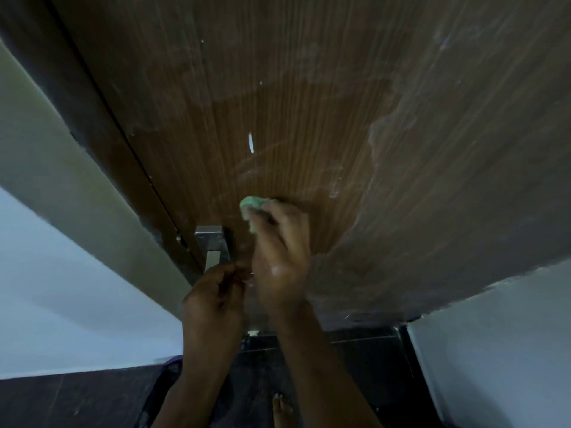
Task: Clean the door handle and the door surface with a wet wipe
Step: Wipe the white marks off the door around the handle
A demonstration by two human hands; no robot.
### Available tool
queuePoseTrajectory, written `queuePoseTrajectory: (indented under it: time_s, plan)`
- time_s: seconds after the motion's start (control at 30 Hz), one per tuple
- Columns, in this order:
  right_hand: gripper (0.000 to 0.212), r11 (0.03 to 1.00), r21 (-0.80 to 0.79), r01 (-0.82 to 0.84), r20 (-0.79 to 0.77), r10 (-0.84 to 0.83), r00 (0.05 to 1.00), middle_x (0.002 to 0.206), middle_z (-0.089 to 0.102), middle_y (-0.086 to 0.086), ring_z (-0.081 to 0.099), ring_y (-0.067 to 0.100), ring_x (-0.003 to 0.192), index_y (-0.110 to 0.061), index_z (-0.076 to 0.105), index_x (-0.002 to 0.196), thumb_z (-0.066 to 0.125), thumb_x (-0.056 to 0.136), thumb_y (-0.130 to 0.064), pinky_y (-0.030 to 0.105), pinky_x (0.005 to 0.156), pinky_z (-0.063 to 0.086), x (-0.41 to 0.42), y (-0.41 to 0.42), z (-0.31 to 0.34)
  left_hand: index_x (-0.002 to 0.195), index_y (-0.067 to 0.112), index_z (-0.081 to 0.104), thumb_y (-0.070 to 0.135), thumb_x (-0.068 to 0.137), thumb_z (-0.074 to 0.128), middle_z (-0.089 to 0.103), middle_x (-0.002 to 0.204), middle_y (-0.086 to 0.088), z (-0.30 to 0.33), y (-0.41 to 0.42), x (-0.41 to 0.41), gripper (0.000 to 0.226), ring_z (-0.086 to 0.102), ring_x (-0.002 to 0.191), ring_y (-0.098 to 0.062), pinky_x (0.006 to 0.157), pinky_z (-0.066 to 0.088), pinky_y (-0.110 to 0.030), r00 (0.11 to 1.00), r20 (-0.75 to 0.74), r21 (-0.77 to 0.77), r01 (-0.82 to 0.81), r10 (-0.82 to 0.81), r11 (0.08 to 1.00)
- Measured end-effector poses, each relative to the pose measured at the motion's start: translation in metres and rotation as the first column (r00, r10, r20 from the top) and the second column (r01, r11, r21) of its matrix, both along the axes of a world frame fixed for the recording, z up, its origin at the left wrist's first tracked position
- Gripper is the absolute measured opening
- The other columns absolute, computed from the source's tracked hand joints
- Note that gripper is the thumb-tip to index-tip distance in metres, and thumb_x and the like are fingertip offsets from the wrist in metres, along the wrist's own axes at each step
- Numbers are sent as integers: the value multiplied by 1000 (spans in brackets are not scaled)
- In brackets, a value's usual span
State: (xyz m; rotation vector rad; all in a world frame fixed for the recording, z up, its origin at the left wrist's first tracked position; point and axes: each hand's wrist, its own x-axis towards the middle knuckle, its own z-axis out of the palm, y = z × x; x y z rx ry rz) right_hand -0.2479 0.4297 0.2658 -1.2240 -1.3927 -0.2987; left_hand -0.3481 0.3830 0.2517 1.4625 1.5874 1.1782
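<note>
Pressing a bunched green wet wipe against a brown wood-grain door, a person's right hand has its fingers closed over the wipe, which shows past the fingertips and touches the door surface just above and to the right of the metal door handle. The left hand sits directly below the handle's plate, its fingers curled inward at the lower end of the handle's bar; whether they actually grip the bar cannot be told from this angle. The two hands are close beside each other, not touching. Around the wipe and above the handle, the door shows a darker, cleaner patch of wood grain, while a pale, dusty film covers the surface farther to the right of the handle and toward the top. A small white mark stands out on the door well above the handle. Left of the handle runs the dark door frame, and beyond it a pale wall. Below the handle, dark floor tiles are visible, with a bare foot between the person's forearms.
</note>
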Motion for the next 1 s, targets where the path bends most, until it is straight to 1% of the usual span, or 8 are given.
queuePoseTrajectory:
  time_s: [0.17, 0.33, 0.5, 0.63, 0.7, 0.8, 0.87, 1.0]
  plan:
    - [14, 937, 120, 329, -428, -250, 868, 114, 60, 11, 67, 23, 101, 6, 73, 107, 64, 97, 2, 28, 88, 58, 43, 14, 21, 106, 33, 74, 6, 95, 58, 71, 98, 28, -9, 2, -8, 33, 64, 85, 10, 65, 43, 0, 998, 46, -23, -31, 32, 999]
    - [16, 999, -41, -19, 150, 25, 988, 116, 66, 11, 63, 24, 103, 0, 79, 100, 70, 88, -7, 39, 80, 62, 6, -3, -34, 102, 35, 74, 6, 93, 59, 71, 99, 29, -11, 2, -5, 34, 62, 94, 12, 71, 42, 0, 1000, 24, -38, -9, 10, 999]
    - [12, 974, -95, 204, -334, -225, 916, 104, 71, 14, 69, 22, 97, 0, 76, 100, 76, 87, -1, 38, 78, 62, 43, -13, -41, 101, 41, 72, 1, 94, 58, 70, 100, 30, -15, -1, -9, 43, 62, 93, 13, 70, 42, 1, 999, 28, -61, -40, 42, 997]
    - [17, 942, -332, 55, -122, -101, 987, 103, 77, 11, 74, 20, 95, -6, 78, 104, 70, 90, -15, 34, 81, 64, -11, -16, -38, 97, 44, 70, 0, 92, 58, 70, 101, 25, -14, -3, -11, 46, 61, 91, 15, 70, 40, 3, 998, 12, -46, -58, 58, 997]
    - [25, 881, -474, -5, -183, -93, 979, 101, 79, 0, 74, 14, 94, -17, 78, 106, 62, 94, -32, 39, 83, 62, -31, -12, -39, 96, 46, 69, 3, 90, 59, 68, 95, 32, -14, -4, -12, 45, 60, 88, 18, 67, 39, 4, 996, -27, -52, -82, 81, 995]
    - [29, 773, -619, -137, -472, -228, 852, 100, 77, -14, 71, 9, 102, -31, 76, 103, 62, 89, -51, 47, 98, 54, -39, -2, -48, 97, 46, 69, 7, 90, 59, 68, 89, 36, -14, -5, -14, 41, 60, 85, 18, 64, 40, 3, 992, -48, -72, -123, 120, 990]
    - [17, 749, -610, -258, -649, -287, 705, 102, 77, -10, 71, 12, 107, -28, 78, 102, 74, 89, -39, 52, 106, 50, -32, -3, -57, 96, 46, 69, 8, 91, 59, 67, 92, 38, -16, -6, -16, 40, 62, 86, 15, 64, 42, 0, 990, -44, -81, -137, 134, 987]
    - [10, 948, -304, -99, -928, -271, 255, 85, 80, 8, 78, 28, 84, -1, 77, 92, 80, 82, -1, 45, 78, 64, 18, -11, -55, 92, 47, 68, 7, 92, 61, 71, 97, 24, -17, -10, -19, 41, 66, 91, -1, 77, 50, -19, 989, -49, -63, -140, 137, 988]
